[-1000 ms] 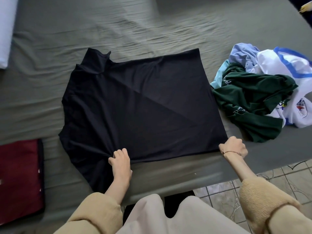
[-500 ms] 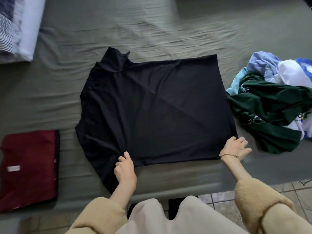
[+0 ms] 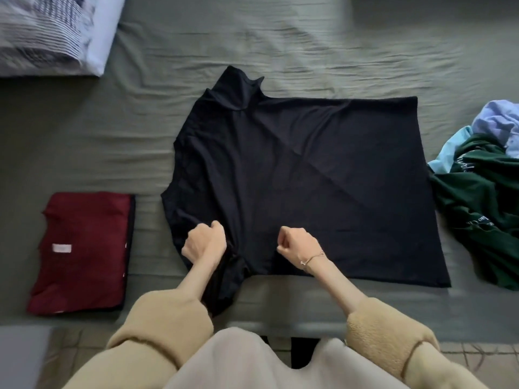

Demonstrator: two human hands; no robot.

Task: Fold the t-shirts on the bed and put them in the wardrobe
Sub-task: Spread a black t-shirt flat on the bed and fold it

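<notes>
A black t-shirt [image 3: 323, 175] lies spread flat on the grey-green bed [image 3: 280, 37], collar at the far left. My left hand [image 3: 205, 242] is closed on bunched cloth near its lower left sleeve. My right hand [image 3: 299, 242] is curled into a fist on the shirt's near middle, pinching the fabric. A folded dark red t-shirt [image 3: 81, 251] lies to the left near the bed's edge. To the right sits a crumpled pile with a dark green t-shirt [image 3: 483, 203] and light blue ones [image 3: 497, 119].
A striped pillow [image 3: 50, 32] lies at the far left corner. The near bed edge [image 3: 280, 313] runs just in front of me, with tiled floor [image 3: 477, 357] below. Bare sheet stretches beyond the black shirt.
My right hand left the shirt's lower right corner, moved left to the middle and closed. My left hand shifted slightly up onto the cloth. The view panned left.
</notes>
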